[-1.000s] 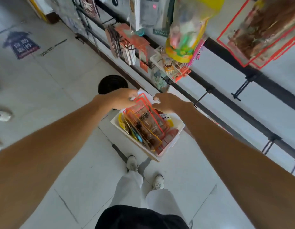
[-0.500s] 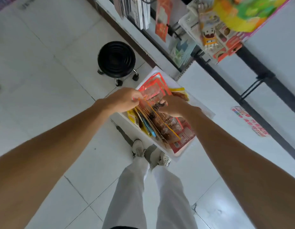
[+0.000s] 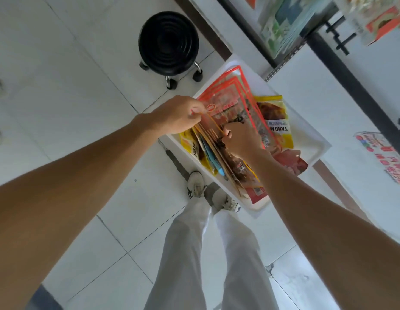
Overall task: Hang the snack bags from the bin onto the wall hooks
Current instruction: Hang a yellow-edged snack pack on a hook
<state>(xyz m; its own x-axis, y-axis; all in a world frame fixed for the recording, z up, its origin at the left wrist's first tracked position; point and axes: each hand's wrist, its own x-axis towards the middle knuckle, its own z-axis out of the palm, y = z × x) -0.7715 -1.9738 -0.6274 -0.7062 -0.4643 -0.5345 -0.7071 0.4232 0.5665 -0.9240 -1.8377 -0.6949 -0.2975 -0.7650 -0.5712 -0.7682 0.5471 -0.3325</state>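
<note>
Left hand (image 3: 176, 115) grip pinches the orange-rimmed bag (image 3: 214, 135) by its top; right hand (image 3: 242, 140), at its four o'clock, clutches the red-edged bags (image 3: 228, 92) in the bin (image 3: 317, 142).

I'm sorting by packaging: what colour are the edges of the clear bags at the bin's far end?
The bags have red-orange edges; head view.

The white bin (image 3: 311, 130) sits by the wall, full of snack bags (image 3: 243, 121). In the middle, clear bags with red edges (image 3: 230, 95) stand up and lean. A yellow bag (image 3: 277, 121) lies flat beside them. Higher up, a black hook (image 3: 338, 39) sticks out.
</note>
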